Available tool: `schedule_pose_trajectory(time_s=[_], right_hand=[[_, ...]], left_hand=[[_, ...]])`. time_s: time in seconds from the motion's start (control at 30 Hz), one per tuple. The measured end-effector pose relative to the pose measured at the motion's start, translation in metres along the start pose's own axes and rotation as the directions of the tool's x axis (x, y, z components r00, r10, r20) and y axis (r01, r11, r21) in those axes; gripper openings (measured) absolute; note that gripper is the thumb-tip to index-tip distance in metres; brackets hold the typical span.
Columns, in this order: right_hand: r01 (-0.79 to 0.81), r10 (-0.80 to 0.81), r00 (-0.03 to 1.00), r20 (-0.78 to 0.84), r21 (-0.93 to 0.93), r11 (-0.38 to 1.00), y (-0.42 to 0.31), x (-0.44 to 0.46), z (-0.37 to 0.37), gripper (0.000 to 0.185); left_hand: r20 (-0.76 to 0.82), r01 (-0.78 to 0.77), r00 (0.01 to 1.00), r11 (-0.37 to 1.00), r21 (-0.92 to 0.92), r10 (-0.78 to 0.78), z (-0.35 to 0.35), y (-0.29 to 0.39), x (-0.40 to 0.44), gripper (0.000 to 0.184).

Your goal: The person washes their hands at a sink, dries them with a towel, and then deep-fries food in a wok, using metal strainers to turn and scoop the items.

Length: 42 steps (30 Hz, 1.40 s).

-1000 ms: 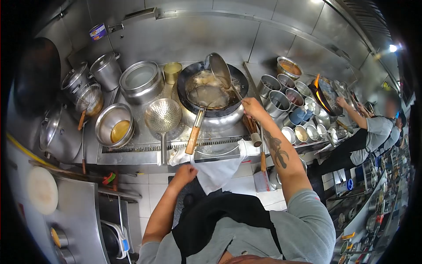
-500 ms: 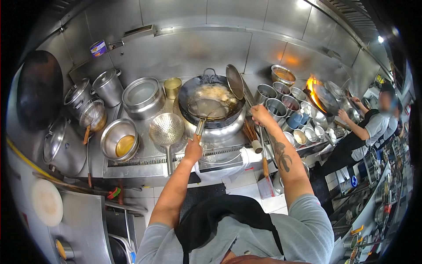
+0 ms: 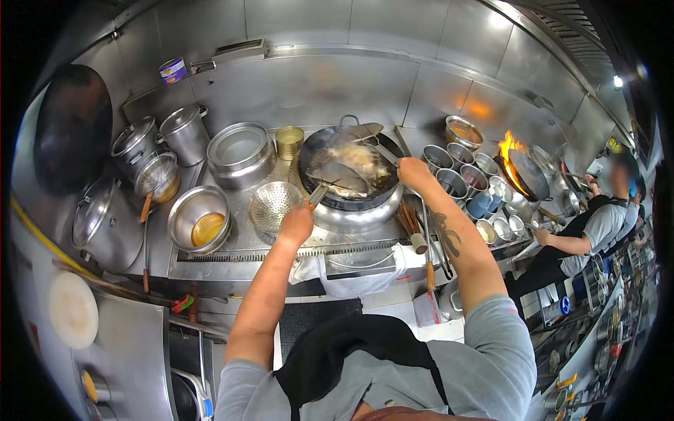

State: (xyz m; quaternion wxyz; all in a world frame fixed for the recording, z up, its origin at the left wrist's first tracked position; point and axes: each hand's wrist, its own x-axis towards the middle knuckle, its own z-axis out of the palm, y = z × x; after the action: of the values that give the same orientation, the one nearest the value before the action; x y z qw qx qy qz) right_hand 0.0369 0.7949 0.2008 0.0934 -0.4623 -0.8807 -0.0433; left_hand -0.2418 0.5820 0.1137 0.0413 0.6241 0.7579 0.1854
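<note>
A dark wok (image 3: 386, 181) on the stove holds pale food (image 3: 351, 158) frying in bubbling oil. My left hand (image 3: 297, 223) is closed round the handle of a skimmer (image 3: 344, 177) whose round head lies low in the wok. My right hand (image 3: 415, 174) grips the handle of a second skimmer (image 3: 361, 132). Its head is tilted over the far side of the wok, above the food. A perforated ladle (image 3: 275, 205) lies on the stovetop beside my left hand.
Left stand several lidded pots (image 3: 184, 128), a steel bowl (image 3: 199, 219) with yellowish liquid and a large pot (image 3: 241, 156). Metal containers (image 3: 449, 184) crowd the right. Beyond them, flames rise round another wok (image 3: 528, 174), with a co-worker (image 3: 593, 228) nearby.
My right hand has brought its skimmer from upright at the wok's right edge to over the food. The left skimmer stays in the wok. The co-worker's hands have moved, and the view has shifted slightly.
</note>
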Motion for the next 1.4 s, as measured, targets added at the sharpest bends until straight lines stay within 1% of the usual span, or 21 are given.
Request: schedule_pose_trajectory(time_s=[0.1, 0.2, 0.23, 0.33, 0.43, 0.47, 0.53, 0.63, 0.83, 0.93, 1.03, 1.13, 1.23, 1.33, 1.4], right_hand=[[0.002, 0.005, 0.998, 0.06, -0.123, 0.992, -0.015, 0.018, 0.014, 0.021], [0.018, -0.002, 0.997, 0.079, -0.209, 0.978, -0.028, 0.025, 0.027, 0.02], [0.011, 0.013, 0.994, 0.109, -0.211, 0.977, -0.03, 0.026, 0.029, 0.021], [0.03, -0.005, 0.994, 0.11, -0.226, 0.974, -0.032, 0.022, 0.027, 0.022], [0.041, -0.033, 0.999, 0.035, -0.24, 0.97, -0.016, 0.022, 0.043, 0.019], [0.02, -0.004, 0.998, 0.067, -0.231, 0.973, -0.016, 0.018, 0.038, 0.02], [-0.023, 0.052, 0.991, 0.127, -0.215, 0.976, -0.017, 0.01, 0.026, 0.023], [-0.04, 0.078, 0.986, 0.146, -0.248, 0.968, -0.009, 0.004, 0.029, 0.023], [-0.032, 0.068, 0.99, 0.125, -0.275, 0.961, 0.005, -0.017, 0.027, 0.022], [-0.003, 0.019, 0.998, 0.059, -0.257, 0.966, 0.014, -0.029, 0.029, 0.019], [0.006, 0.008, 0.999, 0.054, -0.244, 0.97, 0.014, -0.044, 0.018, 0.019], [-0.002, 0.02, 0.998, 0.063, -0.27, 0.963, 0.017, -0.055, 0.01, 0.018], [-0.003, 0.029, 0.995, 0.096, -0.263, 0.965, 0.026, -0.06, 0.013, 0.018], [0.002, 0.015, 0.998, 0.065, -0.257, 0.966, 0.027, -0.069, 0.007, 0.017], [-0.007, 0.025, 0.998, 0.061, -0.285, 0.958, 0.026, -0.073, 0.001, 0.016]], left_hand=[[0.0, 0.007, 1.0, 1.0, -0.008, -0.007, -0.009, 0.002, -0.002, 0.04], [0.002, 0.014, 1.0, 1.0, 0.006, -0.014, -0.006, 0.001, -0.005, 0.044], [0.004, 0.013, 1.0, 1.0, 0.01, -0.013, -0.004, -0.002, -0.005, 0.046], [0.015, 0.027, 1.0, 1.0, 0.009, -0.027, 0.006, -0.012, 0.0, 0.05], [0.056, 0.063, 0.996, 0.998, 0.003, -0.063, -0.001, -0.01, 0.001, 0.053], [0.074, 0.076, 0.994, 0.997, 0.002, -0.076, -0.005, -0.008, 0.001, 0.053], [0.054, 0.052, 0.997, 0.999, 0.018, -0.053, -0.002, -0.012, 0.002, 0.053], [0.065, 0.04, 0.997, 0.999, 0.036, -0.043, -0.004, -0.016, 0.004, 0.053], [0.061, 0.017, 0.998, 0.998, 0.053, -0.02, -0.004, -0.023, 0.006, 0.053], [0.059, 0.02, 0.998, 0.999, 0.048, -0.022, -0.002, -0.025, 0.008, 0.052], [0.061, 0.015, 0.998, 0.998, 0.061, -0.019, -0.006, -0.024, 0.008, 0.052], [0.065, 0.0, 0.998, 0.998, 0.07, -0.005, -0.005, -0.027, 0.009, 0.053], [0.063, -0.003, 0.998, 0.997, 0.077, -0.002, -0.008, -0.025, 0.008, 0.053], [0.058, 0.006, 0.998, 0.997, 0.077, -0.01, -0.007, -0.025, 0.008, 0.053], [0.053, 0.011, 0.998, 0.998, 0.069, -0.014, -0.006, -0.026, 0.007, 0.053]])
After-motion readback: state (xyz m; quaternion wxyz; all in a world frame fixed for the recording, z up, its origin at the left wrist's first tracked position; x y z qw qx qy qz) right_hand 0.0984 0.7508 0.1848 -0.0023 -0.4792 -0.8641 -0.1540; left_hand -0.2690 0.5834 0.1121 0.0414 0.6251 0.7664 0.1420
